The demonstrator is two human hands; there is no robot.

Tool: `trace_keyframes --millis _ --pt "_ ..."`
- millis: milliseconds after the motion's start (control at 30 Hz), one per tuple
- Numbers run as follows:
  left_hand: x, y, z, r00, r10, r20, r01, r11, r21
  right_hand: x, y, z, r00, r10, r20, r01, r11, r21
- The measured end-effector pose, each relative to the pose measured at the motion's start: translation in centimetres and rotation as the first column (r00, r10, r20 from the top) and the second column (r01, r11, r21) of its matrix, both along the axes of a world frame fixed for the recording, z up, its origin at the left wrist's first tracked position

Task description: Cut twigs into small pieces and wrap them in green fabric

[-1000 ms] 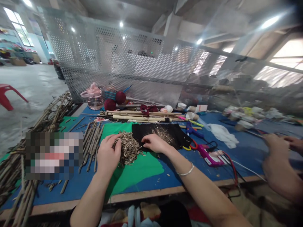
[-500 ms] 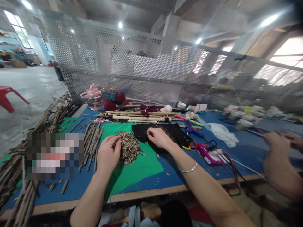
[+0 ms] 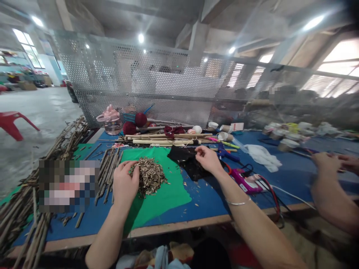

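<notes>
Grey concrete ceiling (image 3: 157,18), perforated metal panel (image 3: 176,80), bright window (image 3: 340,58) at right, 1 red stool (image 3: 12,127), shiny floor (image 3: 60,104).

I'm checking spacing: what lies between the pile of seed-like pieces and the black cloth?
The head view shows green cloth between the pile of seed-like pieces and the black cloth, with a few stray bits near the pile.

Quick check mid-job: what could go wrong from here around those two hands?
The left hand is right against the heap of small dry pieces; a careless push could scatter them off the green cloth.

The right hand is at the rumpled black cloth; a sharp tug might flick loose bits across the table.

The right forearm lies near the purple device and its cables, so an outward swing might snag them.
</notes>
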State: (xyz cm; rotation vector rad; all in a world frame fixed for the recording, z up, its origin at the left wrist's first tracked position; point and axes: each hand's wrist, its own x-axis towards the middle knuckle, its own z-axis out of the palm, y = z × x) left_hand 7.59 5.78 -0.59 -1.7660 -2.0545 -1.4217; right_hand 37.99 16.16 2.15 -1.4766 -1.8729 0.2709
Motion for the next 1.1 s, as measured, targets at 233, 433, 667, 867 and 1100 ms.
trace_keyframes --millis 233,433,667,867,1100 --pt "1.3 -1.3 0.3 0.995 -0.080 -0.052 0.080 0.997 -0.001 6.9 0.4 -1.4 0.902 -0.327 0.282 0.348 0.937 -0.025" --pt "1.0 -4.2 -0.1 0.990 -0.131 -0.055 0.126 0.988 -0.091 6.0 -1.2 -0.3 0.796 -0.412 0.443 0.476 0.879 -0.038" --pt "-1.5 -9.5 -2.0 0.940 -0.329 -0.094 0.266 0.875 -0.403 -0.6 -7.7 -0.1 0.745 0.602 0.289 -0.482 0.784 -0.392" --pt "-3.1 -10.4 -4.0 0.933 -0.326 -0.150 0.271 0.914 -0.301 -2.4 -7.1 -1.8 0.748 0.619 0.238 -0.531 0.774 -0.345" --pt "1.1 -8.6 -2.1 0.917 -0.396 -0.038 0.382 0.903 -0.194 -1.4 -5.5 0.3 0.839 0.509 0.191 -0.483 0.859 -0.168"
